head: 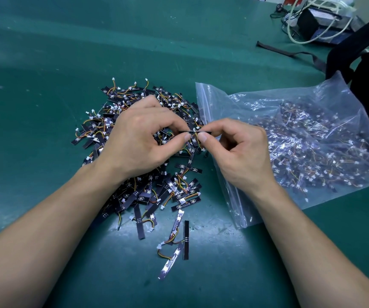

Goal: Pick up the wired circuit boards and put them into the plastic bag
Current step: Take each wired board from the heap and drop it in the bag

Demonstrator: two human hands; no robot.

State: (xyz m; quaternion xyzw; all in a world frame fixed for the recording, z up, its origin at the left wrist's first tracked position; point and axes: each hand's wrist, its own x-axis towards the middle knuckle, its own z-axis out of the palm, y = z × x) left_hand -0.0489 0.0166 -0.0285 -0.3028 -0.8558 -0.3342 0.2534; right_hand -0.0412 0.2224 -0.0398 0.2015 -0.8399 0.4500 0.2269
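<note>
A big heap of small black wired circuit boards (148,192) with orange-yellow wires and white plugs lies on the green mat. Above the heap, my left hand (139,138) and my right hand (239,150) each pinch one end of a single black circuit board (194,131), held level and edge-on between thumbs and forefingers. A clear zip plastic bag (301,138) lies to the right, its open mouth toward the heap, with many boards inside. My right wrist rests over the bag's zip edge.
Three stray boards (176,243) lie apart from the heap near me. A black bag (365,70) with a strap sits at the far right, and a dark box with white cables (319,21) stands at the back right. The green mat (45,63) stretches left.
</note>
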